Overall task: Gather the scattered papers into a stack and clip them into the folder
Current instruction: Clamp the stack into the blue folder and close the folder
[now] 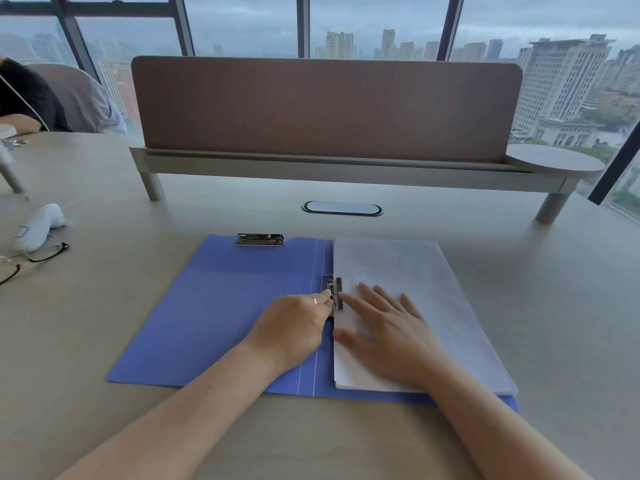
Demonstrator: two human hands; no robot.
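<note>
A blue folder (221, 306) lies open flat on the desk in front of me. A white stack of papers (412, 271) rests squared on its right half. A metal spring clip (335, 292) stands at the spine, at the stack's left edge. My left hand (294, 327) pinches this clip's lever with thumb and fingers. My right hand (384, 330) lies flat, fingers spread, pressing down on the papers just right of the clip. A second metal clip (259, 239) sits at the top edge of the folder's left half.
A pair of glasses (31, 259) and a white device (38, 225) lie at the left of the desk. A brown divider screen (325, 109) on a raised shelf stands behind the folder. A person's arm (17, 121) rests at the far left.
</note>
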